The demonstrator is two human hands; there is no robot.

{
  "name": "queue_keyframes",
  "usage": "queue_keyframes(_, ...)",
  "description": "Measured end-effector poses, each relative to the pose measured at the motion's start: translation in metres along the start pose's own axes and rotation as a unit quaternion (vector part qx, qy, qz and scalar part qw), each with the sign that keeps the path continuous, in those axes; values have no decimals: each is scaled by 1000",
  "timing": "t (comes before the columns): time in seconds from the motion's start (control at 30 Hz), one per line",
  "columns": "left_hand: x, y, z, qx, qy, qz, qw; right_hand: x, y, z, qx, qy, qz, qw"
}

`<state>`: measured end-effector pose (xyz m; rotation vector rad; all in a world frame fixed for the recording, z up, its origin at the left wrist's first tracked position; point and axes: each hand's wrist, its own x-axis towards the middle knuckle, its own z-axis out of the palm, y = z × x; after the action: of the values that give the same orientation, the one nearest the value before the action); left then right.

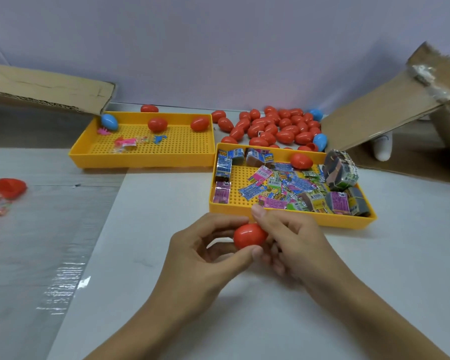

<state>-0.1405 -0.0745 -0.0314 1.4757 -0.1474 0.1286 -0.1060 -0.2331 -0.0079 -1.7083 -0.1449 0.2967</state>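
Note:
A red plastic egg (248, 236) is held above the white table between both hands. My left hand (205, 258) pinches it from the left, thumb under its near side and fingers behind it. From the right, my right hand (291, 240) grips the same egg, its thumb raised over the top. Just beyond the hands stands a yellow perforated tray (320, 220) filled with several small colourful packets (283, 185) and one red egg (300, 161).
A second yellow tray (140, 159) at the back left holds small toys, two red eggs and a blue egg. A pile of red eggs (276, 128) with two blue ones lies behind. Cardboard flaps stand at both sides. More red eggs (11, 187) lie at the left edge.

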Motion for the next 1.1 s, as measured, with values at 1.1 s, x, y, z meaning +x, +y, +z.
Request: queue_keyframes(1.1, 2, 5, -4, -68, 0, -105, 992, -14, 11, -12, 68, -5, -100, 993)
